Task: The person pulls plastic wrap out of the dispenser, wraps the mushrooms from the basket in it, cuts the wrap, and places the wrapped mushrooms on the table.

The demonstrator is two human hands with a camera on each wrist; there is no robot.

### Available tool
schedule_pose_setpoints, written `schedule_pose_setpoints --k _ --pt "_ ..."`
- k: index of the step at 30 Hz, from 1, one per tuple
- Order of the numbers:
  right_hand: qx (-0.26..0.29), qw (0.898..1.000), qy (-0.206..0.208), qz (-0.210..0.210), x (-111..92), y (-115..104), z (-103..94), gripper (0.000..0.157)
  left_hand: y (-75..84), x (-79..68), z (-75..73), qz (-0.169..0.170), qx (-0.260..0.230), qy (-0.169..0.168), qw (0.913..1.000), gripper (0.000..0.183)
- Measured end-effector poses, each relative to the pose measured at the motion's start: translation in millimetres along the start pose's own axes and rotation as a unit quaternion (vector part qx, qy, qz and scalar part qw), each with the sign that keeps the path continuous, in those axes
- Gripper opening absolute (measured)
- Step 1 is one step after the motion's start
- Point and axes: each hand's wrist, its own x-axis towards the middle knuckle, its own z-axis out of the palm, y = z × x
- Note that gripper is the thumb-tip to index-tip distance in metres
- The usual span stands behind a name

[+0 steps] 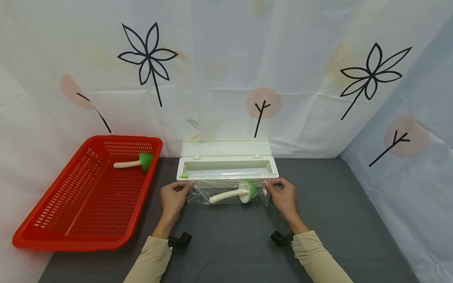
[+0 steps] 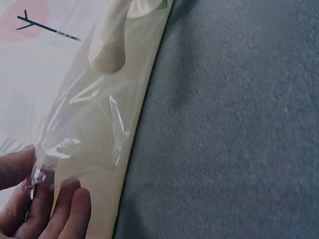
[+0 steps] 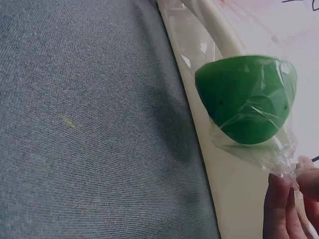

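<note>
A green-and-white ladle [image 1: 226, 195] lies in a sheet of clear cling film [image 1: 199, 195], held up in front of a white film dispenser box [image 1: 179, 164]. My left hand [image 1: 172, 198] pinches the film's left end between thumb and fingers, near the tip of the handle [image 2: 110, 55]. At the other end, my right hand [image 1: 284, 198] pinches gathered film just past the green bowl [image 3: 246, 99]. Crinkled film [image 3: 249, 152] covers the bowl in the right wrist view. The box's lid [image 1: 226, 148] is raised, and a roll [image 1: 226, 171] shows inside.
To the left stands a red perforated basket [image 1: 102, 202] with another green-and-white ladle [image 1: 128, 164] in it. A small green slider [image 1: 185, 175] sits on the box's front left edge. Grey cloth [image 1: 226, 251] covers the table, and a printed white curtain [image 1: 219, 70] hangs behind.
</note>
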Motion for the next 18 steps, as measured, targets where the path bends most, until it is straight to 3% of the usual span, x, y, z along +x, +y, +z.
schedule_pose_setpoints --k 5,10,14,18 --pt "0.011 1.000 0.005 0.014 1 -2 0.0 0.027 2.0 -0.7 0.6 -0.034 -0.050 -0.008 0.9981 0.024" --pt "0.011 0.999 -0.026 0.027 3 -5 -4.0 0.028 5.8 0.3 -1.5 -0.071 -0.066 -0.041 0.9944 0.027" --pt "0.010 0.998 -0.057 0.033 7 -4 -8.5 0.025 8.0 3.9 -4.6 -0.071 -0.036 -0.084 0.9933 0.023" --pt "-0.002 0.998 -0.068 0.015 12 -5 -12.1 0.024 10.4 7.1 -8.0 -0.054 -0.027 -0.094 0.9937 0.026"
